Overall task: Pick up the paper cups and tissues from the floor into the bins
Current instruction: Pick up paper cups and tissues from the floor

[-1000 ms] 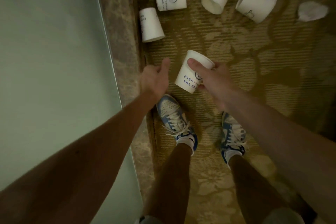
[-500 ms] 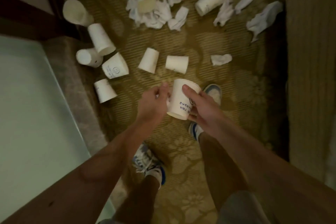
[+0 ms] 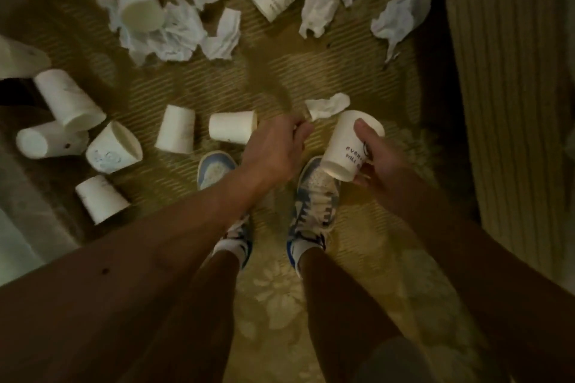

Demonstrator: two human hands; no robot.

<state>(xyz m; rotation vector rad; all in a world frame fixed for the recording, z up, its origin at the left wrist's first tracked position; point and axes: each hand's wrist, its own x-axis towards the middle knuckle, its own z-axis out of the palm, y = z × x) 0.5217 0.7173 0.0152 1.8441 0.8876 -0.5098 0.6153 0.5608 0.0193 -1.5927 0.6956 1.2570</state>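
The right hand (image 3: 378, 165) grips a printed paper cup (image 3: 348, 146), thumb on its rim. The left hand (image 3: 273, 149), fingers loosely curled and empty, is nearer the crumpled tissue (image 3: 328, 106) just ahead on the floor (image 3: 311, 71).

Cups (image 3: 175, 129) and tissues (image 3: 174, 37) lie scattered on the carpet (image 3: 270, 305).
I see the right hand (image 3: 382, 162) holding one cup (image 3: 345, 149) over the right shoe (image 3: 314, 196), the left hand (image 3: 273, 149) just to its left. A single tissue (image 3: 328, 106) lies just beyond both hands, most cups to the left, most tissues farther ahead.
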